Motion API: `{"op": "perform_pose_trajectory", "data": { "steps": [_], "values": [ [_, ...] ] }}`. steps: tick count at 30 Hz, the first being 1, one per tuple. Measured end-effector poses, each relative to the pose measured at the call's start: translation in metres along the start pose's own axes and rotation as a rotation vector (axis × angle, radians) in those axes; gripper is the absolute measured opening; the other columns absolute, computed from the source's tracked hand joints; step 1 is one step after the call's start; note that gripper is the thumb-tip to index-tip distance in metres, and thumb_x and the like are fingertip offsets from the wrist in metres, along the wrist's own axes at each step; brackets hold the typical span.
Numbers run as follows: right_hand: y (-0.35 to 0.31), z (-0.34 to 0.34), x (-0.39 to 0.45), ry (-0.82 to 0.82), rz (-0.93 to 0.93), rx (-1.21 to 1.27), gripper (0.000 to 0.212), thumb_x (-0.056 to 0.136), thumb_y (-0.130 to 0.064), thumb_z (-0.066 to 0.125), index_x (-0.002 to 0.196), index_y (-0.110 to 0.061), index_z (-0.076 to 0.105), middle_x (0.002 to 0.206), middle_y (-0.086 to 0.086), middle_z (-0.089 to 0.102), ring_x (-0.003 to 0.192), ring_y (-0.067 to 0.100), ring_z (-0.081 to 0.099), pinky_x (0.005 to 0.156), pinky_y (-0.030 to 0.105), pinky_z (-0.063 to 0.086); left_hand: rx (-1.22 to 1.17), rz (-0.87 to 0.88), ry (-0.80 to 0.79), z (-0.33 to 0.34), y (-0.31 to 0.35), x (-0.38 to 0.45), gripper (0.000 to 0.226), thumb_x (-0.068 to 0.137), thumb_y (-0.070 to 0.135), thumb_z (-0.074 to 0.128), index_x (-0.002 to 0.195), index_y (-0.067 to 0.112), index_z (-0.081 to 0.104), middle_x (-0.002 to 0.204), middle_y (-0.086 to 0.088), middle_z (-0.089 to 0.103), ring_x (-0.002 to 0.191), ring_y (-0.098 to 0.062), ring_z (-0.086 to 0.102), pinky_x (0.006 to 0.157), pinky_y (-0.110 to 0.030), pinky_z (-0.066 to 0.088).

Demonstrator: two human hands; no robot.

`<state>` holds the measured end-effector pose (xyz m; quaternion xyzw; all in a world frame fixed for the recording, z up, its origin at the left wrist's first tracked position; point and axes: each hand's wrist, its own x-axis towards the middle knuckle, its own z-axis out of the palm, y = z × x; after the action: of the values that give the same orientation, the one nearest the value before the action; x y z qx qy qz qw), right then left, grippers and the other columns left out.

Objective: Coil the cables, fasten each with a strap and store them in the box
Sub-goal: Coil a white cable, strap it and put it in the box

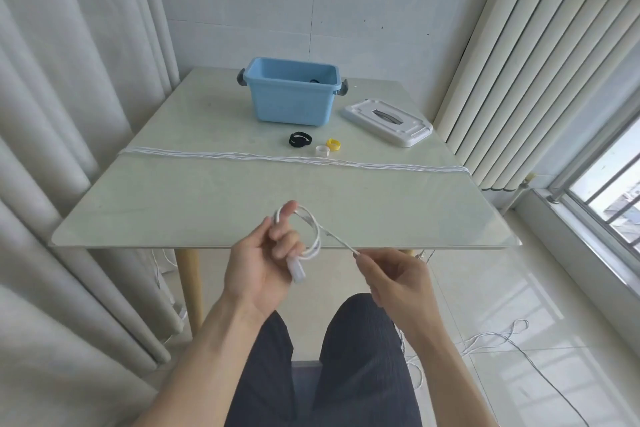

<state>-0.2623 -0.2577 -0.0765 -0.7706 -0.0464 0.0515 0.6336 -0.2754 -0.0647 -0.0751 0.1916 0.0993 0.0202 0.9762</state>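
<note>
My left hand [266, 260] grips a small coil of white cable [313, 236] with its plug end pointing down, just above the table's near edge. My right hand [391, 274] pinches the same cable a short way along, pulling it taut from the coil. Several more white cables [277, 158] lie stretched across the table from left to right. Beyond them lie a black strap [300, 139], a white strap [322, 150] and a yellow strap [333, 144]. The open blue box [292, 104] stands at the back with something dark inside.
The box's white lid [388, 121] lies to the right of the box. The pale glass table [173, 204] stands between curtains on the left and a radiator on the right. Loose cable [498, 340] trails on the floor at the right, and my knees are below the table edge.
</note>
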Motion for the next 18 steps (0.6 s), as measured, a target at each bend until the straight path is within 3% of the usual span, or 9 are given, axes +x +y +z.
{"op": "perform_pose_trajectory", "data": {
  "steps": [3,5,8,10,12,15,18],
  "values": [
    [0.006,-0.009,0.000,-0.076,0.013,-0.293,0.003,0.085,-0.027,0.073,0.088,-0.030,0.073,0.070,-0.006,0.070,0.053,0.011,0.058,0.054,0.029,0.049,-0.009,0.106,0.002,-0.005,0.016,0.010,0.020,0.101,0.006,0.036,0.111,0.008,0.054,0.080,0.002,0.050,0.063,-0.012,0.050,0.063,-0.022,0.049],
    [0.008,-0.013,-0.003,-0.131,0.056,-0.428,0.009,0.081,-0.027,0.073,0.087,-0.031,0.067,0.072,-0.004,0.071,0.052,0.010,0.062,0.053,0.025,0.048,0.099,0.252,0.060,-0.007,0.023,0.016,0.019,0.101,-0.002,0.037,0.107,0.009,0.052,0.088,-0.002,0.057,0.071,-0.015,0.060,0.070,-0.024,0.053],
    [0.007,-0.011,-0.010,-0.272,0.024,-0.586,0.009,0.084,-0.024,0.069,0.076,-0.027,0.066,0.066,-0.010,0.068,0.050,0.005,0.057,0.053,0.021,0.046,0.349,0.429,0.153,-0.004,0.020,0.015,0.032,0.100,-0.009,0.042,0.123,0.009,0.051,0.089,-0.006,0.070,0.081,-0.021,0.071,0.076,-0.028,0.057],
    [0.000,-0.007,-0.014,-0.390,0.007,-0.605,0.013,0.087,-0.026,0.068,0.075,-0.026,0.070,0.065,-0.012,0.066,0.052,0.004,0.055,0.055,0.019,0.044,0.574,0.455,0.149,-0.002,0.012,0.012,0.041,0.099,-0.012,0.043,0.127,0.018,0.053,0.096,-0.009,0.073,0.091,-0.026,0.073,0.082,-0.030,0.058],
    [-0.007,-0.006,-0.017,-0.463,-0.011,-0.600,0.019,0.091,-0.029,0.066,0.073,-0.027,0.072,0.068,-0.007,0.069,0.052,0.003,0.053,0.056,0.018,0.044,0.747,0.452,0.123,-0.002,0.002,0.007,0.040,0.098,-0.013,0.045,0.113,0.022,0.058,0.104,-0.013,0.072,0.096,-0.027,0.073,0.088,-0.033,0.057],
    [-0.016,-0.008,-0.020,-0.546,-0.060,-0.634,0.025,0.091,-0.035,0.065,0.069,-0.023,0.071,0.072,0.003,0.068,0.055,0.009,0.050,0.057,0.020,0.042,0.858,0.468,0.112,-0.008,-0.007,0.006,0.023,0.096,-0.012,0.050,0.102,0.009,0.058,0.104,-0.010,0.074,0.098,-0.024,0.073,0.091,-0.037,0.057],
    [-0.024,-0.011,-0.025,-0.482,-0.129,-0.536,0.024,0.091,-0.033,0.069,0.068,-0.029,0.071,0.069,-0.007,0.067,0.060,0.012,0.054,0.059,0.027,0.044,1.063,0.398,0.077,-0.016,-0.013,0.006,0.023,0.096,-0.011,0.050,0.105,0.008,0.058,0.101,-0.008,0.074,0.092,-0.021,0.075,0.086,-0.036,0.059]
  ]
}}
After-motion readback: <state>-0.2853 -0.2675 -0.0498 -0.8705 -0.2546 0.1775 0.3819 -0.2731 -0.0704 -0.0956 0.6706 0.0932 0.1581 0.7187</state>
